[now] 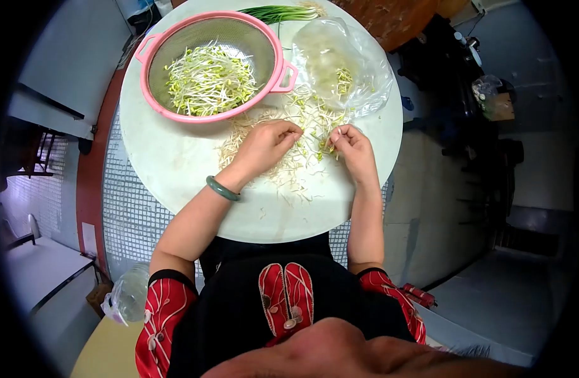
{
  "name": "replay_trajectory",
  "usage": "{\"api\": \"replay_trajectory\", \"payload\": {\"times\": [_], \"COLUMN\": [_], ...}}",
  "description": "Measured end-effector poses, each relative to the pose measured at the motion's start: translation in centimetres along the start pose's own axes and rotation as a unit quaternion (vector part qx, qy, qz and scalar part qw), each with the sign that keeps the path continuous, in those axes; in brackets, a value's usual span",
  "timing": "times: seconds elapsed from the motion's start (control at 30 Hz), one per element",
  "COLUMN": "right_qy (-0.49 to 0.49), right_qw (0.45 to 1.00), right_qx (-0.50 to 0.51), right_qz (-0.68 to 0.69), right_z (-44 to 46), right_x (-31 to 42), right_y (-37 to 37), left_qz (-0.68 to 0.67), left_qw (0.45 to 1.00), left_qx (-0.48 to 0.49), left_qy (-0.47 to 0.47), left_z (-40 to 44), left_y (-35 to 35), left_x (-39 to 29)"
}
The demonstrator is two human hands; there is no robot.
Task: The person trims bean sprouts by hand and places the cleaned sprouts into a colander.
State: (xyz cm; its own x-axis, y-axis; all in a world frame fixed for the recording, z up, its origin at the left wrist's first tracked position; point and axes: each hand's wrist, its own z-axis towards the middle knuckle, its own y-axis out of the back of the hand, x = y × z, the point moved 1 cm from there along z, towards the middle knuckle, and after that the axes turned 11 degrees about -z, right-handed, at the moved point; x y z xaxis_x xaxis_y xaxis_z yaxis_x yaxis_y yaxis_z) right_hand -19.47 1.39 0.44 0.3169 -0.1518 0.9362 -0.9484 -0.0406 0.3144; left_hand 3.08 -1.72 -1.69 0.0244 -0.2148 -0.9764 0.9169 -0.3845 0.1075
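Note:
Loose bean sprouts (318, 123) lie on the round white table between and beyond my hands. My left hand (264, 146), with a green bangle at the wrist, is closed in a pinch at the left edge of these sprouts; what its fingertips hold, if anything, is hidden. Opposite it, my right hand (355, 154) pinches what looks like a bean sprout (331, 147), thumb and forefinger together. Thin pale root ends (289, 179) are scattered under and around my left hand. A pink-rimmed mesh colander (152, 101) holds a heap of bean sprouts (210, 82) at the upper left.
A clear plastic bag (371, 75) with some sprouts inside rests at the upper right of the table (169, 170). Green onions (280, 12) lie at the far edge. Below on the left, a large clear plastic bottle (130, 293) stands near a yellowish surface (106, 353).

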Motion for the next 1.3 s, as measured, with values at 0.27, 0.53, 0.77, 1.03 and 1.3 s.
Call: {"api": "replay_trajectory", "payload": {"times": [0.27, 0.53, 0.77, 1.03, 1.3], "right_qy": [-0.010, 0.023, 0.023, 0.083, 0.080], "right_qw": [0.992, 0.999, 0.999, 0.974, 0.962], "right_qx": [0.104, -0.011, -0.014, 0.024, 0.030], "right_qz": [-0.066, 0.048, 0.036, -0.211, -0.260], "right_z": [-0.6, 0.6, 0.2, -0.2, -1.0], "right_x": [0.4, -0.5, 0.4, 1.4, 2.1], "right_y": [-4.5, -3.5, -4.6, -5.7, -5.2], "left_qz": [-0.246, -0.340, -0.365, -0.381, -0.426], "left_qw": [0.959, 0.921, 0.910, 0.903, 0.882], "left_qx": [0.024, -0.008, 0.007, 0.024, -0.029], "left_qy": [0.142, 0.190, 0.196, 0.197, 0.200], "left_z": [0.1, 0.6, 0.4, 0.4, 0.6], "left_y": [-0.2, 0.6, 0.6, 0.4, 0.7], "left_x": [2.0, 1.7, 1.3, 1.9, 2.2]}}
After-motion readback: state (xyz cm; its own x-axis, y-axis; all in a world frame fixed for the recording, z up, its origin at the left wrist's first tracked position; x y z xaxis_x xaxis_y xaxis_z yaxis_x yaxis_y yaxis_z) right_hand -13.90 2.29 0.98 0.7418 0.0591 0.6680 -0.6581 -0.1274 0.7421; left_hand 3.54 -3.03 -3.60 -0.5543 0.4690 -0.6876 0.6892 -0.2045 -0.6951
